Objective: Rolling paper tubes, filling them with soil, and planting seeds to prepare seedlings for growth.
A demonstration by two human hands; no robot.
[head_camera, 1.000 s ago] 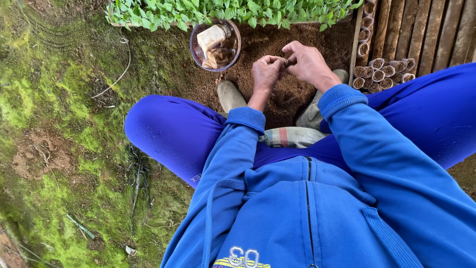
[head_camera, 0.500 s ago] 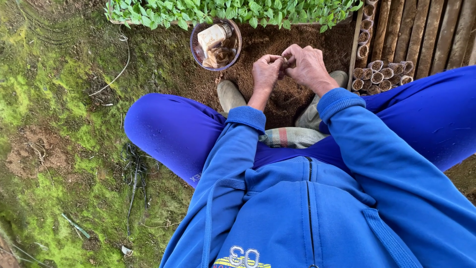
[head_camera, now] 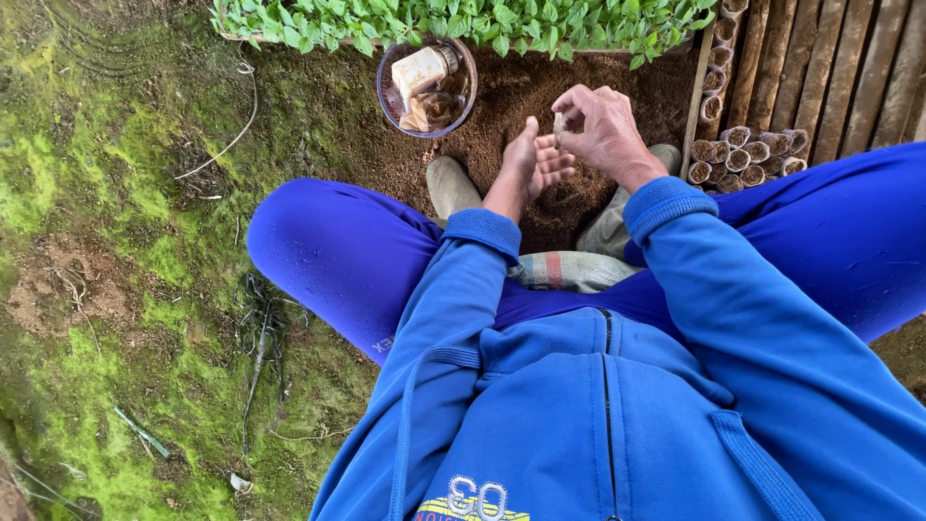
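Item: one small pale roll (head_camera: 558, 123), a paper-like tube, pinched between the thumb and fingertips of your right hand (head_camera: 603, 130), which is closed narrowly on it at about twelve o'clock from your lap, above the bed of loose brown soil (head_camera: 526, 92). Change since half a second ago: your left hand (head_camera: 533, 164) has let go and dropped away toward seven o'clock of the roll — it was pressed against the right hand with both working the same piece; now it is spread wide, palm turned up, fingers loose, holding nothing, so the shaping with two hands looks finished and the roll rests with the right hand alone. Orientation: the roll's long axis runs close to the twelve-to-six line, upper end toward the seedlings (head_camera: 463, 21), lower end down toward the soil; whether either end is open cannot be told at this size. Surroundings: a clear round bowl (head_camera: 391, 96) at ten o'clock of the hands, holding a pale capped bottle (head_camera: 422, 68) and brownish scraps; a cluster of soil-filled rolled pots (head_camera: 743, 154) at three o'clock, standing upright beside a slatted wooden wall (head_camera: 830, 68); two grey boot toes (head_camera: 449, 185) under the hands; mossy ground (head_camera: 116, 241) off at nine o'clock — well apart from the work.
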